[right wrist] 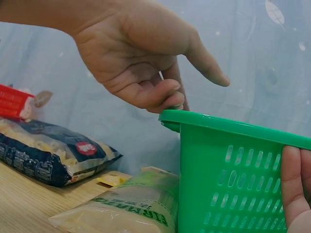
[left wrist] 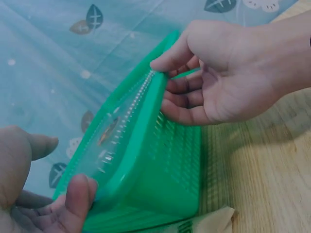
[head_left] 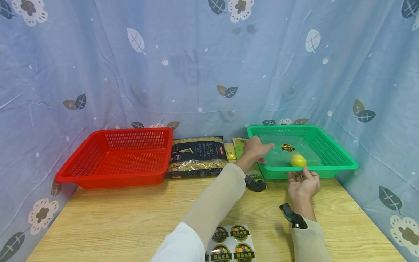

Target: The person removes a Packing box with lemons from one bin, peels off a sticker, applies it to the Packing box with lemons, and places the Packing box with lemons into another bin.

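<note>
A green plastic basket (head_left: pixel 340 156) stands at the back right, with a clear plastic container (head_left: pixel 276 156) bearing a round black-and-gold sticker (head_left: pixel 288 147) in it. Near the basket's front rim shows a round yellow fruit (head_left: pixel 298 160), slightly blurred. My right hand (head_left: pixel 304 185) grips the front rim, thumb on top and fingers against the outer wall; the left wrist view shows this right hand (left wrist: pixel 228 73) too. Over the basket's left rim is my left hand (head_left: pixel 255 150), thumb held apart from the fingers. In the right wrist view, the left hand (right wrist: pixel 141 58) has its fingertips right at the rim.
A red basket (head_left: pixel 131 178) stands at the back left. Between the baskets lie a pasta bag (head_left: pixel 198 156), a small yellow packet (head_left: pixel 231 154) and a green-and-clear bag (right wrist: pixel 131 204) against the green basket. A sticker sheet (head_left: pixel 230 242) lies at the table's front. A patterned curtain (head_left: pixel 196 72) hangs behind.
</note>
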`<state>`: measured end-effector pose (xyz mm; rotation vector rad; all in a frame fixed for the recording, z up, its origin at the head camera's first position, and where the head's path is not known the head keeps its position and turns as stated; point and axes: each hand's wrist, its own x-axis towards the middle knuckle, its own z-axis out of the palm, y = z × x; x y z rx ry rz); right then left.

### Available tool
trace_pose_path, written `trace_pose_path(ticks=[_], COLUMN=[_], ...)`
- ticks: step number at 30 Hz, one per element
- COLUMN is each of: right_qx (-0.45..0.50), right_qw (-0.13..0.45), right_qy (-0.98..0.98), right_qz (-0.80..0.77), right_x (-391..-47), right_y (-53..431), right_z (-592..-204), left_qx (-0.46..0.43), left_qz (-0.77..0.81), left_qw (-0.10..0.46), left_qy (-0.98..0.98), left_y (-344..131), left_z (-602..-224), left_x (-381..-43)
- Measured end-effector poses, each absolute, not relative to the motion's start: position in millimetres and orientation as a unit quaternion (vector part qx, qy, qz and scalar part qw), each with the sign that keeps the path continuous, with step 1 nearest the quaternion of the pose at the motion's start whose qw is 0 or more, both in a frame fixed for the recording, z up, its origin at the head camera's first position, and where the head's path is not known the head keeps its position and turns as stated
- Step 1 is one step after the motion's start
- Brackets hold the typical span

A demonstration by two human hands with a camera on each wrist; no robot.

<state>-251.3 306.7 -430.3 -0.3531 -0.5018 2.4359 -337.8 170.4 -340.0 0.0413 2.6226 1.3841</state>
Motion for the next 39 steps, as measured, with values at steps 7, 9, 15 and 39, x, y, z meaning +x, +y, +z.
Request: trace_pose_path(ticks=[7, 9, 15, 39], right_qx=[-0.158, -0.173, -0.257, -0.085], right_qw=[0.301, 0.297, 0.305, 0.569], right_qy=[-0.196, -0.206, -0.218, -0.295], right_qz=[0.920, 0.916, 0.891, 0.763], right_x=[-251.0, -251.8, -256.4, -261.2], right_y=[306.0, 306.0, 305.4, 270.1], right_z=[-427.9, -426.2, -425.2, -381.2], left_qx=[0.039, 0.049, 0.078, 0.173], left_qz=[0.482, 0.490, 0.541, 0.548], left_qw=[0.088, 0.096, 0.088, -0.137], left_qy=[0.871, 0.865, 0.833, 0.807], left_y=[155.7, 150.5, 133.2, -5.7], left_z=[-351.3, -353.7, -361.8, -373.5], left_x=[-340.0, -341.8, -340.9, -299.0])
